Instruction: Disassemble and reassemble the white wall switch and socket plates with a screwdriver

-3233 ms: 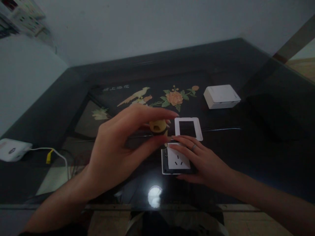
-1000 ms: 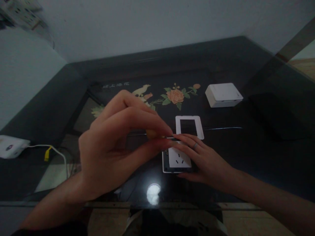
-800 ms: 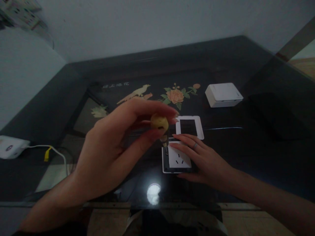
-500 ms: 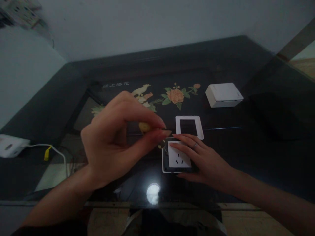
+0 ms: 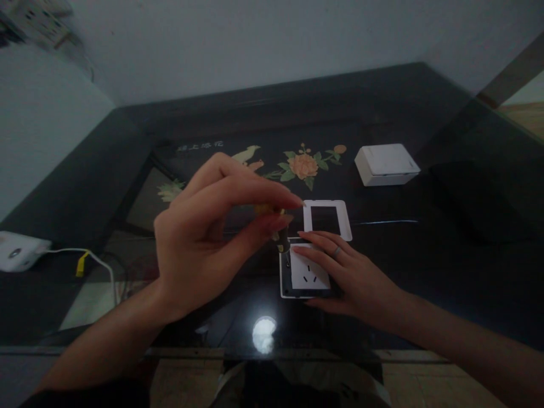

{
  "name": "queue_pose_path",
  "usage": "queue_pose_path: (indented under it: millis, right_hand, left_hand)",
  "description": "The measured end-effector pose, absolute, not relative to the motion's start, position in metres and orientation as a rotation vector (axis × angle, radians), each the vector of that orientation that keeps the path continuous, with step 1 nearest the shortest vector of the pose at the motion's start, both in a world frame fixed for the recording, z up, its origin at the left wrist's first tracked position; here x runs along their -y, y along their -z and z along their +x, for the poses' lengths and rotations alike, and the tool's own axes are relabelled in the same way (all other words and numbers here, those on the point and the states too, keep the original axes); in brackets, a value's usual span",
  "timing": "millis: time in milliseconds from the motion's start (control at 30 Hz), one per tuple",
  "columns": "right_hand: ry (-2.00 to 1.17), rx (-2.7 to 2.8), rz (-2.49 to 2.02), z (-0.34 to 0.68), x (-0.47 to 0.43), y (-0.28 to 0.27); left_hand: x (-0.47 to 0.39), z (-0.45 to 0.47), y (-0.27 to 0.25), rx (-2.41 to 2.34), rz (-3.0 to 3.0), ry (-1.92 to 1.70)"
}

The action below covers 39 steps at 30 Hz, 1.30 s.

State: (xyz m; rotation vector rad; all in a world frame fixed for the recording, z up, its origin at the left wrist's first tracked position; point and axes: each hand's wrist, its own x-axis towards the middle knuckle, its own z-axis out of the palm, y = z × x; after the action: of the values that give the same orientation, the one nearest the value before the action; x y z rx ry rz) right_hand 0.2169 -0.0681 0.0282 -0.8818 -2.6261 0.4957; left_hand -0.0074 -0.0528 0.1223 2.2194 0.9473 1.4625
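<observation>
My left hand point(image 5: 212, 238) is closed around a small screwdriver point(image 5: 283, 241) with a yellow and dark handle, pinched between thumb and fingers. Its thin shaft points down at the left edge of a wall socket point(image 5: 310, 275), where a screw seems to sit; the exact contact is hard to see. The socket lies face up, with a white centre and a dark surround. Fingers stretched, my right hand point(image 5: 355, 275) rests over the socket's right side and hides part of it. Just behind lies a white cover frame point(image 5: 346, 221) with an open middle.
A white box point(image 5: 389, 164) stands on the dark glossy table point(image 5: 425, 272) at the right. At the left edge lies a white device point(image 5: 21, 252) with a white cable point(image 5: 100, 262) and yellow tag. A power strip point(image 5: 45, 25) shows at the upper left.
My left hand has shifted slightly right and its index finger has straightened, while the screwdriver stands more upright. My right hand and the socket have stayed in place.
</observation>
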Motion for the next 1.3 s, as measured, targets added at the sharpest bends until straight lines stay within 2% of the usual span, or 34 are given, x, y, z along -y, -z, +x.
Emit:
queue_pose_path:
  millis: [200,467,700,1000,1200,1300]
  right_hand:
    - [-0.519,2.608,-0.884,0.217,0.068,-0.028]
    - [-0.517,2.607,-0.889,0.216,0.068,-0.028]
    - [-0.527,2.612,-0.895,0.216,0.068,-0.029]
    - [-0.549,2.607,-0.903,0.216,0.068,-0.030]
    - [-0.556,2.596,-0.908,0.216,0.068,-0.031]
    - [-0.553,2.599,-0.912,0.215,0.068,-0.031]
  left_hand:
    - [0.058,-0.003,-0.123,-0.915,2.151,-1.297]
    - [0.052,-0.004,-0.114,-0.847,2.174,-1.581]
    - [0.058,-0.005,-0.126,-0.920,2.132,-1.191]
    - [0.054,-0.006,-0.116,-0.945,2.163,-1.628]
    - [0.059,-0.003,-0.126,-0.986,2.127,-1.311]
    - [0.056,-0.005,-0.127,-1.021,2.200,-1.291]
